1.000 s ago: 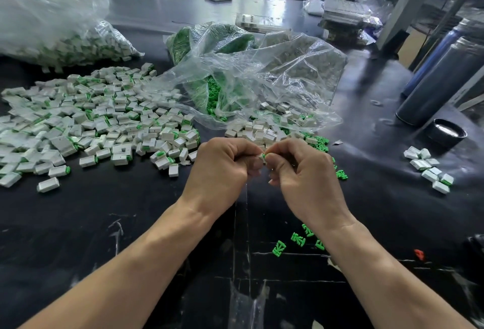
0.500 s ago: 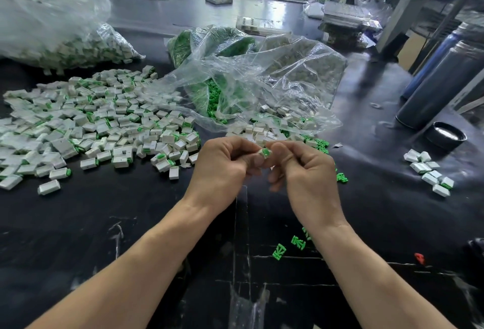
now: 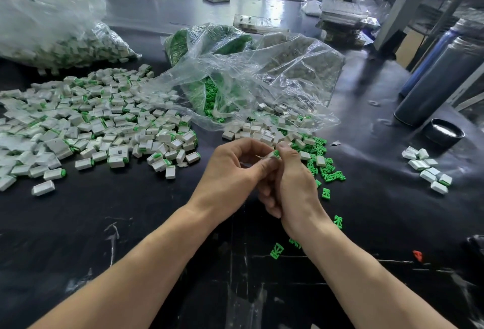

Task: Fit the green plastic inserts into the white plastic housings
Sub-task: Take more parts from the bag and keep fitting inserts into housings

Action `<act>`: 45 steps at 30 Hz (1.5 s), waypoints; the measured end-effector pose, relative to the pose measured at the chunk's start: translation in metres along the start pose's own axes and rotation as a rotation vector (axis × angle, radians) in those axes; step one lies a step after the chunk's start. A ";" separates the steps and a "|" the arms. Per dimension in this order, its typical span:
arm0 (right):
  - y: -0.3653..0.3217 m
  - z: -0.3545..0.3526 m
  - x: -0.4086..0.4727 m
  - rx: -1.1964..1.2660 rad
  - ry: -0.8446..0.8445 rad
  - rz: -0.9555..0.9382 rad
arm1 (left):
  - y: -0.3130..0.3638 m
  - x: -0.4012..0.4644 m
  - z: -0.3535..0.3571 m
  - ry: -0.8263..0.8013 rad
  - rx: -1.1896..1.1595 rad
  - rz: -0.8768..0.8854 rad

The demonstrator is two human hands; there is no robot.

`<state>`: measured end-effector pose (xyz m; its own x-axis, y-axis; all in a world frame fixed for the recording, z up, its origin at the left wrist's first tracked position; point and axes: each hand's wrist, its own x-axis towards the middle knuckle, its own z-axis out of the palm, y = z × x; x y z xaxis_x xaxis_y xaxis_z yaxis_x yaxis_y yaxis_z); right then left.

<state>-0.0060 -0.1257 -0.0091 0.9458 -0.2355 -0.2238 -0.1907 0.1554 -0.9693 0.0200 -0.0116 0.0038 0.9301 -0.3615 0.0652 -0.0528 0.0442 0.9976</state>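
- Left hand (image 3: 230, 171) and right hand (image 3: 293, 184) meet above the bench (image 3: 131, 237), fingertips together over one workpiece.
- Held piece: a white housing (image 3: 269, 155) with a green insert (image 3: 276, 153) showing at its end. Fingers of both hands are closed on it; the left pinches the housing body, the right presses at the green end. Whether the insert is fully seated cannot be told, as the fingers hide the joint.
- Judged step: pressing an insert home into its housing.
- Done so far: a large spread of assembled units (image 3: 104, 124) lies to the left on the bench, most showing green at one end. A bulging clear bag (image 3: 52, 27) at far left appears to hold more of the same, though its contents are blurred.
- Left to do: loose white housings (image 3: 264, 132) are piled just beyond the hands, spilling from an open plastic bag (image 3: 262, 79). Loose green inserts (image 3: 324, 161) lie beside that pile, with a few strays (image 3: 276, 251) near the right forearm. More green parts are visible inside a bag of inserts (image 3: 209, 43) behind.
- A small separate cluster of white pieces (image 3: 427, 168) sits well to the right; its status, finished or rejected, cannot be determined.
- Assessment: work is well advanced, yet a substantial stock of both parts remains unassembled.
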 end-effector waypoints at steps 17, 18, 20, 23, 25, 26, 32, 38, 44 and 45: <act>0.009 0.008 0.003 -0.062 0.138 -0.076 | -0.006 -0.006 0.005 0.095 0.184 0.123; 0.011 0.008 0.005 -0.078 0.131 -0.083 | -0.007 -0.005 0.005 0.099 0.201 0.129; 0.012 0.007 0.006 -0.079 0.114 -0.105 | -0.008 -0.005 0.004 0.104 0.225 0.139; 0.011 0.007 0.007 -0.087 0.143 -0.118 | -0.007 -0.005 0.003 0.104 0.247 0.135; 0.012 0.006 0.007 -0.099 0.164 -0.117 | -0.007 -0.006 0.002 0.098 0.252 0.133; 0.013 0.006 0.008 -0.099 0.174 -0.114 | -0.007 -0.006 0.002 0.098 0.254 0.136; 0.014 0.006 0.009 -0.087 0.193 -0.124 | -0.008 -0.006 0.002 0.103 0.257 0.151; 0.014 0.006 0.009 -0.125 0.222 -0.127 | -0.008 -0.006 0.003 0.111 0.267 0.157; 0.012 0.006 0.006 -0.154 0.232 -0.107 | -0.009 -0.006 0.004 0.117 0.259 0.146; 0.011 0.006 0.006 -0.151 0.235 -0.103 | -0.009 -0.006 0.004 0.118 0.262 0.148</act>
<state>-0.0009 -0.1195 -0.0208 0.8787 -0.4610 -0.1235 -0.1500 -0.0212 -0.9885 0.0132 -0.0136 -0.0050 0.9405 -0.2574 0.2219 -0.2676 -0.1584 0.9504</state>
